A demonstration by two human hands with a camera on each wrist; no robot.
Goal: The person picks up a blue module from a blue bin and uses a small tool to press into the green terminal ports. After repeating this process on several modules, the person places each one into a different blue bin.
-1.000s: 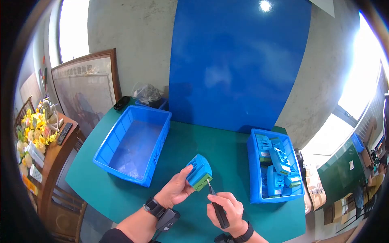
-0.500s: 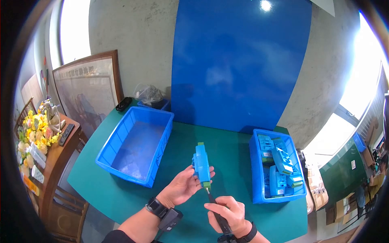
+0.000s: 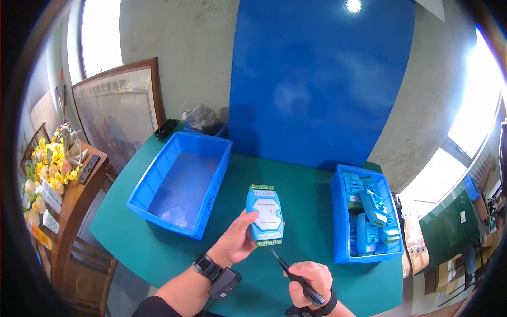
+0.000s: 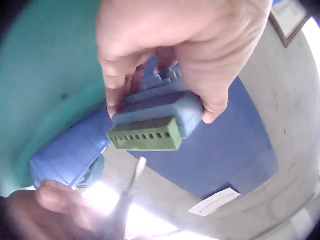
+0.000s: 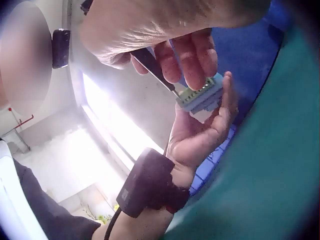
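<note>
My left hand [image 3: 235, 242] grips a light-blue electronic module [image 3: 266, 219] by its sides over the table, its white-labelled face toward the head camera. A green screw-terminal block runs along each end. In the left wrist view, the near terminal block [image 4: 145, 136] shows a row of small openings. My right hand [image 3: 311, 277] holds a screwdriver [image 3: 306, 289] with a dark handle, its thin metal tip pointing up toward the module's lower end. In the head view a small gap separates the tip from the green block.
On the green table [image 3: 296, 185], a blue bin [image 3: 211, 203] with a bare bottom stands at left. Another blue bin [image 3: 341, 232] at right holds several similar modules [image 3: 374, 206]. A bag-topped small tray [image 3: 221, 129] and a dark object [image 3: 166, 128] lie at the back left.
The module has turned in my left hand, from its terminal end and edge to its labelled face. The screwdriver has come away from the terminal block, down and to the right.
</note>
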